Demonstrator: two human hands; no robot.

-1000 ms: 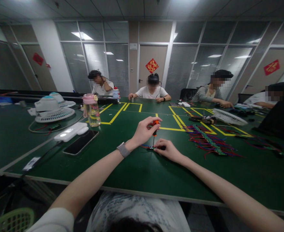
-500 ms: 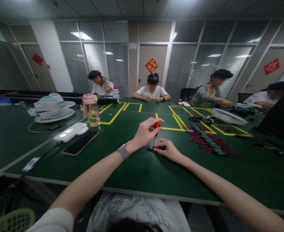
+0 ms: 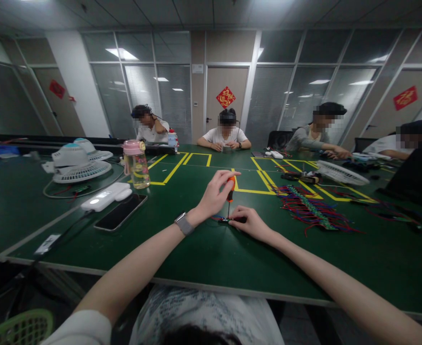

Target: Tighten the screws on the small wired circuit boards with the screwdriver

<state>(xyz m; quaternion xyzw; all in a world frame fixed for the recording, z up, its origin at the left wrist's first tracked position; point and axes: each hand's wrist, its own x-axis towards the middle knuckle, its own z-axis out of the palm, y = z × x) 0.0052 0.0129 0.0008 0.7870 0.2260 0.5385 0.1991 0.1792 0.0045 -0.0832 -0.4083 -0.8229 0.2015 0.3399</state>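
Observation:
My left hand (image 3: pixel 215 194) is closed on the orange-and-black handle of a screwdriver (image 3: pixel 230 189), which stands upright with its shaft pointing down. The tip meets a small dark part with a bit of green circuit board (image 3: pixel 224 220) lying on the green table. Thin wires run out of the part to its left. My right hand (image 3: pixel 250 223) pinches the right end of that part against the table; its fingertips partly hide it. To the right lies a row of small green circuit boards (image 3: pixel 310 207) with red and blue wires.
A phone (image 3: pixel 121 212), a white power strip (image 3: pixel 108 195), a pink-lidded bottle (image 3: pixel 136 165) and white fans (image 3: pixel 79 163) stand to the left. Another fan (image 3: pixel 342 173) lies at the right. Yellow tape (image 3: pixel 175 167) marks the table (image 3: pixel 182 254). Several people sit across from me.
The fingers of my left hand have shifted round the screwdriver handle, and the handle has become slightly more upright. My right hand stays in place on the part.

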